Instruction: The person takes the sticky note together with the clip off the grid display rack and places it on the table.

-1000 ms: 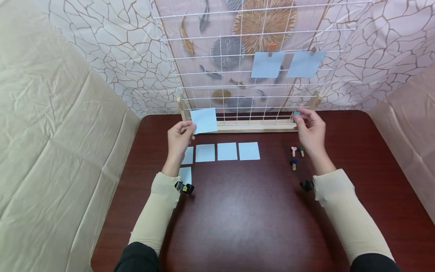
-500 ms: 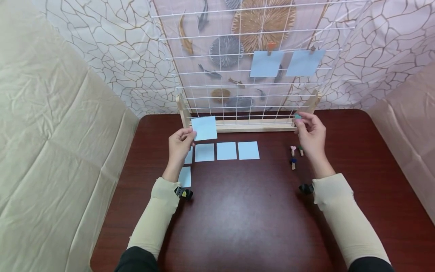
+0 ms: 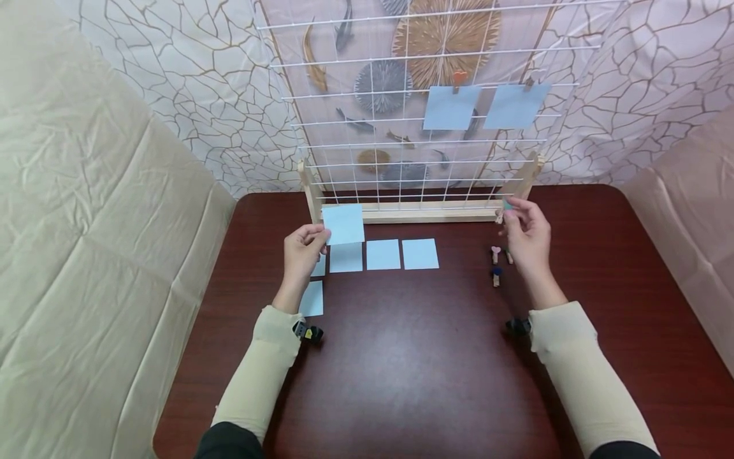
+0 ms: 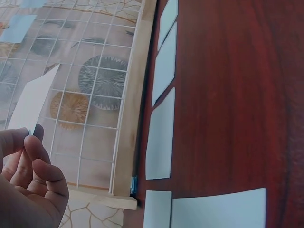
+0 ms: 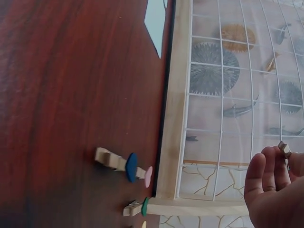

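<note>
Between thumb and fingers, my left hand (image 3: 302,250) pinches a light blue square of paper (image 3: 344,223) by its lower left corner. In the left wrist view the paper (image 4: 35,99) shows nearly edge-on, in front of the wire grid. My right hand (image 3: 529,233) pinches a small wooden clothespin with a teal decoration (image 3: 507,205), near the right foot of the grid stand. In the right wrist view only the clothespin's tip (image 5: 284,148) peeks out above the fingers. Below that hand lie a pink clothespin (image 3: 496,254), a blue clothespin (image 3: 496,278) and a partly covered green clothespin (image 3: 510,257).
A white wire grid (image 3: 321,98) stands on a wooden base (image 3: 430,212) at the table's back. Two blue papers (image 3: 452,109) hang clipped at its upper right. More paper squares (image 3: 420,254) lie in a row on the dark red table (image 3: 413,357), and another (image 3: 312,299) lies below.
Both hands have come down a little, toward the table. The held paper now overlaps the row of squares in the head view, and the right hand's clothespin sits lower beside the stand's foot.
</note>
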Motion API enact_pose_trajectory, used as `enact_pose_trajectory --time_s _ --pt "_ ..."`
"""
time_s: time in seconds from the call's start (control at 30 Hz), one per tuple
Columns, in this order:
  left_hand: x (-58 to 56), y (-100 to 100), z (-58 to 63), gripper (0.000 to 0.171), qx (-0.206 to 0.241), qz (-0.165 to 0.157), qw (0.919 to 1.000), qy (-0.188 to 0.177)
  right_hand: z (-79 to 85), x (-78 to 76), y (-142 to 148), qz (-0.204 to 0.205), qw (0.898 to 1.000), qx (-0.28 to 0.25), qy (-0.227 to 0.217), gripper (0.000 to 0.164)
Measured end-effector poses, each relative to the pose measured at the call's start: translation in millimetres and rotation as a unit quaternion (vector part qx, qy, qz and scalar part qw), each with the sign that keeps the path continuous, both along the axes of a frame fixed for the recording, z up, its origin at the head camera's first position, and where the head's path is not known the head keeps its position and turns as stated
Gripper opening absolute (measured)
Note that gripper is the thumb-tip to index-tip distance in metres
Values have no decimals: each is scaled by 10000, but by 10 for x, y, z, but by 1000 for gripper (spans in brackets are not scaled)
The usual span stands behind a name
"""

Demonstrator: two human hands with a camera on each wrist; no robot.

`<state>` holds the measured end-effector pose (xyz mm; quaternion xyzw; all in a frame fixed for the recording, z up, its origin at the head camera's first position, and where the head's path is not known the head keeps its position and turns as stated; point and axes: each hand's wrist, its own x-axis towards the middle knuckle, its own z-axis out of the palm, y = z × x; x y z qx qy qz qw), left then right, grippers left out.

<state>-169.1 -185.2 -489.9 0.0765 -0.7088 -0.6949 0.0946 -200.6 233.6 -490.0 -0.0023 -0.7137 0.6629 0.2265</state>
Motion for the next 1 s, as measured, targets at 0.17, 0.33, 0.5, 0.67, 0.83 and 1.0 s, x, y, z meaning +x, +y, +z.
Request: enact_pose_trajectory --time_s 0.17,0.33,0.5,0.67,0.83,1.0 --pt "29 0 -51 15 -44 -5 10000 -60 -70 40 55 -17 9998 132 -140 29" --pt "61 -10 -116 17 -114 -27 9998 -170 -129 73 98 8 9995 39 -313 30" --pt "90 -24 -190 19 -184 -47 9992 -339 -120 129 89 172 9990 -189 -373 30" --pt "125 -42 -236 18 -268 -6 9987 -428 -215 138 118 146 9988 -129 -440 19" --pt "175 -45 -276 17 -335 49 9985 -432 -110 276 107 310 9977 -270 -543 18" --pt "226 -57 -320 17 -368 62 9983 -458 -68 367 124 451 9964 -271 -667 19"
